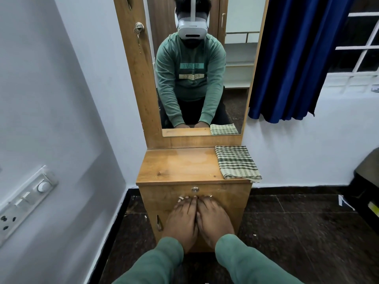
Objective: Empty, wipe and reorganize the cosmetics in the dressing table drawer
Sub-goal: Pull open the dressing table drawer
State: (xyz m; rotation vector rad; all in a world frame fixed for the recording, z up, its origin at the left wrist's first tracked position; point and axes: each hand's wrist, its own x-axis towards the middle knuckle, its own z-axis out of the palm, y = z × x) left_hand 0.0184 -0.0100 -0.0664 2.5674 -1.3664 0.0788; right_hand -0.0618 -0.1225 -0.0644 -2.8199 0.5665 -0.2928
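Observation:
The wooden dressing table [180, 169] stands against the wall with its drawer [225, 193] closed. A round lock [195, 189] sits in the drawer front. Just below it is a metal handle [209, 196], mostly covered by my fingers. My left hand [181, 220] and my right hand [213, 218] lie side by side, backs up, with the fingertips on that handle. A folded green-and-cream checked cloth [236, 162] lies on the right side of the tabletop. No cosmetics are visible.
A tall mirror [196, 68] rises behind the tabletop and reflects a person in a green sweater. Below the drawer is a cupboard door with a handle [159, 223]. A switchboard [24, 201] is on the left wall. A blue curtain [291, 58] hangs on the right. The floor [297, 222] is dark.

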